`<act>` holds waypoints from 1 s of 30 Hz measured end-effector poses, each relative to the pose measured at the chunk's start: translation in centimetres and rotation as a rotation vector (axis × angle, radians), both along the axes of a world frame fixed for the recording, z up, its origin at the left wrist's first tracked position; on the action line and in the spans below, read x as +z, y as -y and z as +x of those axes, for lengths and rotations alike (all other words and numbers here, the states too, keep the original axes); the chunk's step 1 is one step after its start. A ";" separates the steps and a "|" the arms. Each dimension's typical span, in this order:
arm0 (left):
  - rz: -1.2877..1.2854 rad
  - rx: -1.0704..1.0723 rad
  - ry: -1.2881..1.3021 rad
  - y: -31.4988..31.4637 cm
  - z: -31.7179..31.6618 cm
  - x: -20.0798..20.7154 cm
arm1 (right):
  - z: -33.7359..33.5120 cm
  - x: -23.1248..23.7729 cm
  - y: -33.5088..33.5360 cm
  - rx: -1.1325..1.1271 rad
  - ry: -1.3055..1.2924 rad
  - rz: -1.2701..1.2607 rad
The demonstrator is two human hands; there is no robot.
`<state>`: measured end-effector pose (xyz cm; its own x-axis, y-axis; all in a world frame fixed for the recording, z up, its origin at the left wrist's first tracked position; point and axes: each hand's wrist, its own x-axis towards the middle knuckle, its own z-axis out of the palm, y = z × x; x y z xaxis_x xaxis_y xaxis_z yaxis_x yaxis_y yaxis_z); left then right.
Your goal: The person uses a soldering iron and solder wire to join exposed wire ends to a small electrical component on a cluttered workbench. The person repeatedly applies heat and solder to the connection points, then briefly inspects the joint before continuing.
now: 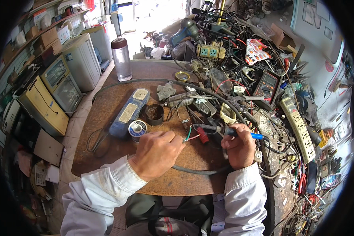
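Note:
My left hand [157, 152] is closed in a pinch over the table, its fingertips around the stripped end of a cable. Thin green and red wires [189, 135] stick out past those fingers. In my right hand [240, 146] is a soldering iron [257, 136] with a blue handle, its dark front end pointing left toward the wires. Whether its tip touches them I cannot tell. A thick black cable [208, 172] curves across the tabletop below both hands. Beyond my left hand stand a solder spool [137, 128] and a dark round tin [154, 113] with brown stuff inside.
On the wooden table [102, 151] lie a blue device [129, 112], a red cylindrical piece [202, 135] and a drill-like tool [192, 100]. A bottle [122, 61] stands far left. Tangled wires, a multimeter [267, 87] and a power strip [299, 129] crowd the right side.

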<state>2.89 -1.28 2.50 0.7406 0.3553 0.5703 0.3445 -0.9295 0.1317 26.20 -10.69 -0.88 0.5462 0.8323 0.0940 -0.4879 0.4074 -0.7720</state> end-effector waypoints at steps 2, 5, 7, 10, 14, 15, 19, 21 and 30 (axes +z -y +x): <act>0.005 0.003 0.003 0.0 0.0 0.0 | -0.1 0.0 -0.1 0.008 0.009 -0.003; 0.007 -0.001 0.004 0.0 0.0 0.0 | 0.0 -0.2 -0.2 0.023 0.009 0.000; 0.009 -0.002 0.005 0.0 0.0 0.0 | 0.0 -0.2 -0.2 0.029 0.005 0.003; 0.010 -0.002 0.006 0.0 -0.1 0.1 | -0.1 0.0 -0.2 0.027 0.002 0.006; 0.012 -0.004 0.004 0.0 -0.1 0.1 | -0.2 0.1 -0.2 0.024 -0.023 -0.004; 0.014 -0.004 0.002 0.0 -0.1 0.2 | -0.2 0.1 -0.2 0.024 -0.035 -0.010; 0.016 0.003 -0.006 0.0 0.0 0.0 | -0.1 0.1 -0.2 0.028 -0.006 0.004; 0.022 0.005 -0.010 0.0 -0.1 0.1 | -0.2 0.1 -0.3 0.021 -0.009 0.004; 0.007 -0.001 -0.003 0.0 0.0 0.1 | -0.1 0.0 -0.2 0.030 -0.006 -0.002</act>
<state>2.88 -1.33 2.62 0.7428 0.3502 0.5706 0.3436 -0.9309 0.1241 26.14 -10.47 -0.92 0.5215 0.8486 0.0891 -0.5047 0.3910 -0.7697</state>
